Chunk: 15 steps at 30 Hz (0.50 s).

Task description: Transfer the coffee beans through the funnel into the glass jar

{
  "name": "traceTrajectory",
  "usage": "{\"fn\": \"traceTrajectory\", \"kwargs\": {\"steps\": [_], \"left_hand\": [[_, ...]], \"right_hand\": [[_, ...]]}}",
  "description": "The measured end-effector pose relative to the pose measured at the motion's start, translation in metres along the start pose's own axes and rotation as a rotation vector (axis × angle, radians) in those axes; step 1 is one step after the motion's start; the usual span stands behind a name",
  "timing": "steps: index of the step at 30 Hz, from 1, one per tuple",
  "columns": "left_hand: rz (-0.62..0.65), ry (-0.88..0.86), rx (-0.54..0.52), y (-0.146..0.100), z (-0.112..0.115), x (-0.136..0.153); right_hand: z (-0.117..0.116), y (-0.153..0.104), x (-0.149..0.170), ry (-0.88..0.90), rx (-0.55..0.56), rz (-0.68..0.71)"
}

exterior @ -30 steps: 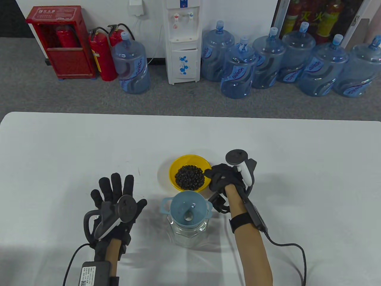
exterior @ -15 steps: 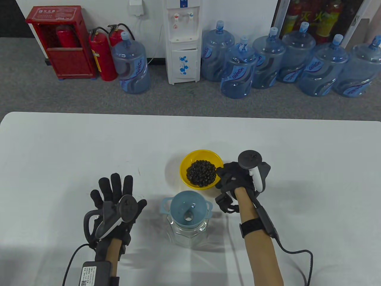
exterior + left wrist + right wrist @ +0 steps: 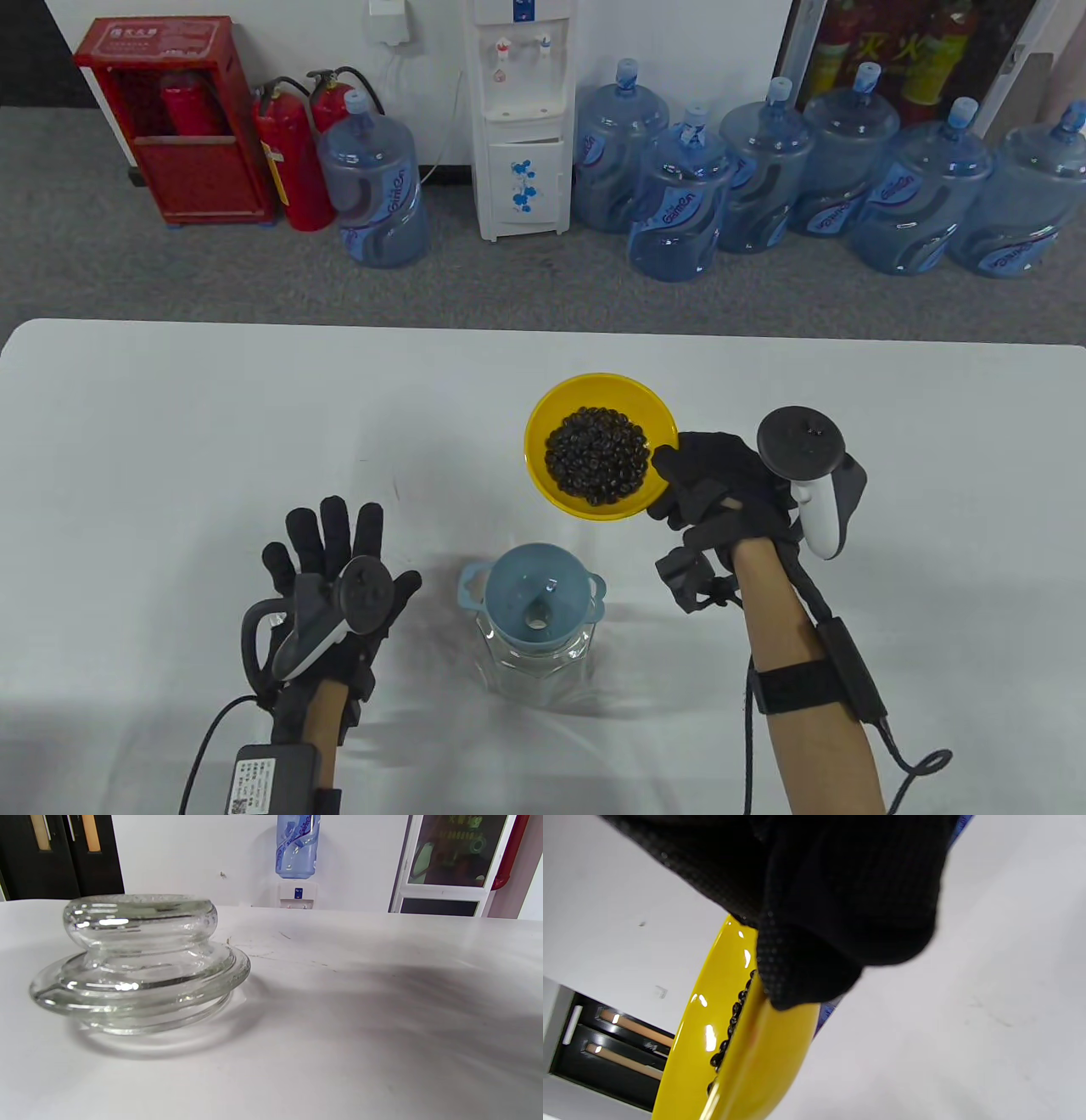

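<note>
Bench (image 3: pixel 170 407) carries the whole setup, and the one change on it is the yellow bowl (image 3: pixel 543 441): over the last second it has come up off the surface behind the funnel and now hangs higher and to the right of it, held level, so the pour has not begun and the bowl, I judge, must next travel over the funnel and tip. The glass jar (image 3: pixel 534 671) stands empty as far as can be seen, with the blue funnel (image 3: pixel 536 594) seated in its mouth. The right hand (image 3: pixel 721 497) has its grip pinched on the bowl's rim, thumb inside. The left hand (image 3: pixel 339 577) lies flat and spread left of the funnel, holding nothing, beside the glass lid (image 3: pixel 135 963). The coffee beans (image 3: pixel 596 456) all sit heaped in the bowl.
</note>
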<state>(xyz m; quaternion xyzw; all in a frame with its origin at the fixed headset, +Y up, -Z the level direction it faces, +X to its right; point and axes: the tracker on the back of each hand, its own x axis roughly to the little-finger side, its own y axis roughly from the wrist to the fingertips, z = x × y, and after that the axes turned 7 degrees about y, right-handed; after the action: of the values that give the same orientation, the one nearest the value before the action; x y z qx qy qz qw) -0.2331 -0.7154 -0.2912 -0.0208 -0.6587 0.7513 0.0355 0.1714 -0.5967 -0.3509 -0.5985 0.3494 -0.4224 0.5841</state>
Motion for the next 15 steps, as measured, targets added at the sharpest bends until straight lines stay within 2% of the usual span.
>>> {"fn": "traceTrajectory", "kwargs": {"steps": [8, 15], "left_hand": [[0.012, -0.003, 0.005, -0.001, 0.001, -0.003], [0.025, -0.006, -0.008, -0.003, 0.0, -0.007]], "right_hand": [[-0.011, -0.033, -0.028, -0.061, -0.09, 0.102], [-0.023, -0.044, -0.027, -0.114, -0.117, 0.166]]}}
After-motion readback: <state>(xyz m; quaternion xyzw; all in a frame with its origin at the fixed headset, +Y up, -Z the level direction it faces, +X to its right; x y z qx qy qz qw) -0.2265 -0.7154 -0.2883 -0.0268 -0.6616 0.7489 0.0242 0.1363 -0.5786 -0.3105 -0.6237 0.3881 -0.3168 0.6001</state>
